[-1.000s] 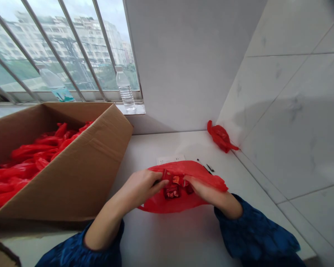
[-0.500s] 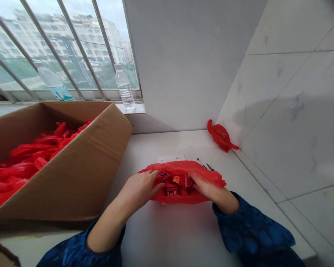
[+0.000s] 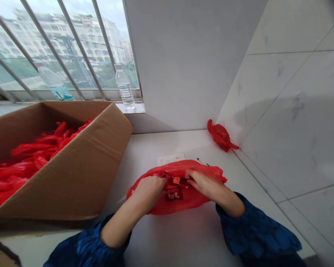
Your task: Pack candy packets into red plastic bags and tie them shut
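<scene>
A red plastic bag [image 3: 167, 207] lies spread on the white tabletop in front of me, its mouth wide apart. Inside it sit several small red wrapped packets [image 3: 176, 180] with gold and dark print. My left hand [image 3: 151, 188] reaches in over the bag's left side, fingers curled down at the left packets; its fingertips are partly hidden. From the right, my right hand [image 3: 203, 184] dips into the bag with bent fingers and thumb close together at the right packets. What either hand pinches cannot be made out.
At left stands a large cardboard box [image 3: 100, 167] full of red plastic bags [image 3: 30, 159]. Behind the open bag lie a printed paper [image 3: 171, 159] and pens [image 3: 199, 161]. A tied red bag [image 3: 221, 137] rests by the wall. Clear bottles [image 3: 125, 89] stand at the barred window.
The bag's left and front parts have spread wider and lower. My left hand has moved right and its fingers have curled in. My right hand has shifted slightly, its fingers now showing more.
</scene>
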A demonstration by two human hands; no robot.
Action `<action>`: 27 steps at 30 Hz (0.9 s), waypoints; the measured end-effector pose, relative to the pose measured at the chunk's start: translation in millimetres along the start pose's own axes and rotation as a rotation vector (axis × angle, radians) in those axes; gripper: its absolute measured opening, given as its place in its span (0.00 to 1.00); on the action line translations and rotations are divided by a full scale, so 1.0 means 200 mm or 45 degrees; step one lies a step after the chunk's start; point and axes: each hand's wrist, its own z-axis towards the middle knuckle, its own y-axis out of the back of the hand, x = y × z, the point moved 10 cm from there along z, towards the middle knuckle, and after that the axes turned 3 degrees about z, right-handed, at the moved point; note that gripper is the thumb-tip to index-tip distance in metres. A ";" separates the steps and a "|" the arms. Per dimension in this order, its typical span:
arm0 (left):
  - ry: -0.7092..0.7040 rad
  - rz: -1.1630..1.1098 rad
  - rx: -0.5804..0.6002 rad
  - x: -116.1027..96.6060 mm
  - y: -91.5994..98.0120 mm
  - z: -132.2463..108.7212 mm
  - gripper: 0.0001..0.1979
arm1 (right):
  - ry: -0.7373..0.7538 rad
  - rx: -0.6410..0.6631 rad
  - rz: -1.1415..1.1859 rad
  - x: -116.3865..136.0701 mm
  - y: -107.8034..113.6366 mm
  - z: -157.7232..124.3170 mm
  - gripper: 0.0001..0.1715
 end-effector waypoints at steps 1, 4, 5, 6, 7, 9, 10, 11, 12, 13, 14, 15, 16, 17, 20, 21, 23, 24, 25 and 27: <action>-0.015 -0.008 -0.015 -0.02 -0.03 0.02 0.08 | -0.015 0.003 -0.035 0.01 0.00 0.00 0.06; -0.087 -0.052 -0.020 -0.11 -0.12 0.08 0.07 | -0.061 -0.005 -0.118 0.02 0.00 0.00 0.11; -0.104 -0.067 -0.020 -0.14 -0.14 0.09 0.07 | -0.066 -0.013 -0.125 0.03 0.01 0.00 0.11; -0.113 -0.078 -0.020 -0.15 -0.16 0.10 0.08 | -0.067 -0.024 -0.127 0.03 0.02 0.00 0.12; -0.114 -0.087 -0.020 -0.16 -0.17 0.10 0.09 | -0.065 -0.035 -0.125 0.04 0.03 0.00 0.13; -0.123 -0.104 -0.023 -0.16 -0.18 0.10 0.10 | -0.041 -0.029 -0.083 0.06 0.06 -0.01 0.13; -0.137 -0.117 -0.025 -0.16 -0.17 0.10 0.10 | -0.023 -0.018 -0.044 0.08 0.07 -0.02 0.13; -0.156 -0.133 -0.028 -0.15 -0.16 0.09 0.09 | -0.002 -0.011 0.001 0.10 0.09 -0.02 0.12; -0.175 -0.151 -0.031 -0.14 -0.14 0.09 0.08 | 0.019 -0.010 0.043 0.13 0.11 -0.04 0.11; -0.191 -0.170 -0.034 -0.12 -0.12 0.08 0.07 | 0.035 -0.020 0.081 0.15 0.13 -0.05 0.10; -0.200 -0.188 -0.039 -0.10 -0.09 0.08 0.06 | 0.041 -0.039 0.111 0.17 0.16 -0.06 0.09; -0.200 -0.200 -0.044 -0.08 -0.06 0.08 0.05 | 0.038 -0.061 0.138 0.18 0.18 -0.07 0.09; -0.192 -0.214 -0.055 -0.06 -0.03 0.07 0.05 | 0.031 -0.074 0.176 0.20 0.19 -0.08 0.09; -0.183 -0.236 -0.074 -0.04 0.00 0.07 0.04 | 0.021 -0.080 0.220 0.21 0.20 -0.08 0.10; -0.175 -0.359 -0.180 0.01 0.12 0.04 0.06 | 0.016 -0.090 0.318 0.22 0.21 -0.10 0.17; -0.177 -0.415 -0.220 0.02 0.17 0.02 0.06 | 0.025 -0.111 0.289 0.23 0.22 -0.10 0.19; -0.182 -0.561 -0.256 0.04 0.23 -0.02 0.07 | 0.038 -0.188 0.129 0.24 0.24 -0.11 0.19; -0.183 -0.652 -0.249 0.04 0.25 -0.03 0.08 | 0.039 -0.226 0.029 0.24 0.25 -0.11 0.18; -0.185 -0.752 -0.234 0.05 0.27 -0.05 0.09 | 0.036 -0.254 -0.059 0.24 0.26 -0.11 0.17; -0.201 -0.941 -0.188 0.05 0.29 -0.06 0.10 | 0.022 -0.266 -0.162 0.24 0.26 -0.11 0.15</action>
